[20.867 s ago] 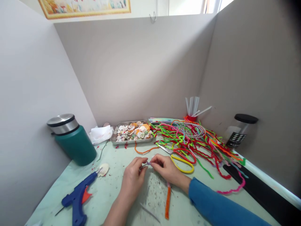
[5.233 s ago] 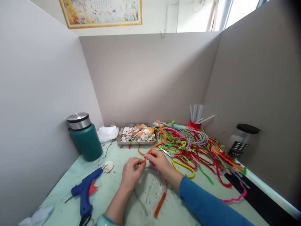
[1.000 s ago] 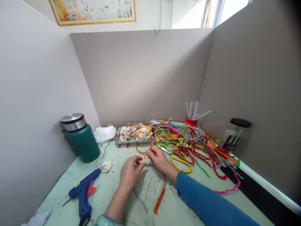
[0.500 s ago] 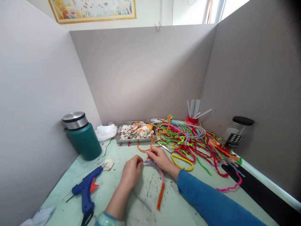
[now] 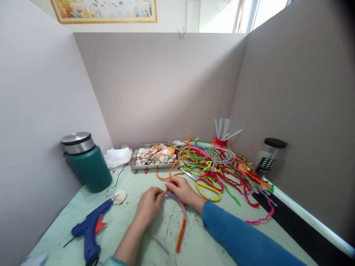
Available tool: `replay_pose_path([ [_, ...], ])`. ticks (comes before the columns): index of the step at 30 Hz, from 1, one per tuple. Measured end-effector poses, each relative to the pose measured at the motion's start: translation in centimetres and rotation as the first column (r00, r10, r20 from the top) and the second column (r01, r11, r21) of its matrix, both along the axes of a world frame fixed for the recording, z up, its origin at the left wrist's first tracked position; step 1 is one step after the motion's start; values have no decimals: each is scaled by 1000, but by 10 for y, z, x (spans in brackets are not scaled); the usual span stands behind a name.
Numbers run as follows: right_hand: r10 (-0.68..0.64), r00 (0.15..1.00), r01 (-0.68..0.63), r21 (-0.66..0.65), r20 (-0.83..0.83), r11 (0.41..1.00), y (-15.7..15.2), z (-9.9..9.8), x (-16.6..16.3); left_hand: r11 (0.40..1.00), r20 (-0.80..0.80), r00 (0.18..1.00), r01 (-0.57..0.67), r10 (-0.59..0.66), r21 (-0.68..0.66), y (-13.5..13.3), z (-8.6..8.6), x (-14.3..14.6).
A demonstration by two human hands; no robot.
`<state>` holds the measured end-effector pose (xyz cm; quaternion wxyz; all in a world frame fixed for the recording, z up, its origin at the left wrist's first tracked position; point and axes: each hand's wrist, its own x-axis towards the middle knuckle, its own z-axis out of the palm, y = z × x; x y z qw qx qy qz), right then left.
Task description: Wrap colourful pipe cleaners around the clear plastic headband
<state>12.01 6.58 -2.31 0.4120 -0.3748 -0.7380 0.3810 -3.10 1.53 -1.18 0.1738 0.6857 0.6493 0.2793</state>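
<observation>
My left hand (image 5: pixel 149 207) and my right hand (image 5: pixel 181 189) meet at the middle of the pale green table (image 5: pixel 133 236). Both pinch the top of a curved stem wrapped in lilac, pink and orange pipe cleaner (image 5: pixel 181 225). A loose orange pipe cleaner (image 5: pixel 180 157) rises from my right fingers and arcs up over the tray. My right arm wears a blue sleeve (image 5: pixel 241 240). A thin bare wire (image 5: pixel 159 244) lies below my left hand.
A metal tray of shells (image 5: pixel 154 156) sits behind the hands. A heap of coloured pipe cleaners (image 5: pixel 224 164) and yellow-and-red scissors (image 5: pixel 206 184) lie right. Blue glue gun (image 5: pixel 88 231), a shell (image 5: pixel 120 196) and a green flask (image 5: pixel 85 162) stand left. Glue sticks (image 5: pixel 222 131) and a jar (image 5: pixel 267 157) sit by the grey partition.
The free end of the orange pipe cleaner swung from lying low over the pile to standing upright. Both hands stayed pinched at the stem's top.
</observation>
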Motion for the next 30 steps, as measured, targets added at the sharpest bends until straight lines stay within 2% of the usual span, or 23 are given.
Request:
replay_pose_path([
  [5,4,998,-4,9,57,1000,0,-2,0,998,-54,996,64,-64,3,1,-1,0],
  [10,0,996,-3,31,90,1000,0,-5,-1,997,-21,997,71,-71,-33,3,-2,-1],
  [16,-23,1000,22,-36,-7,999,1,-2,-2,993,16,995,101,-101,-65,2,-1,-2],
  [22,-162,987,160,-114,-5,980,13,4,4,991,18,994,109,-108,-84,2,2,-3],
  [30,-204,977,204,3,65,979,21,1,10,990,77,991,115,-109,-78,2,-1,-4],
])
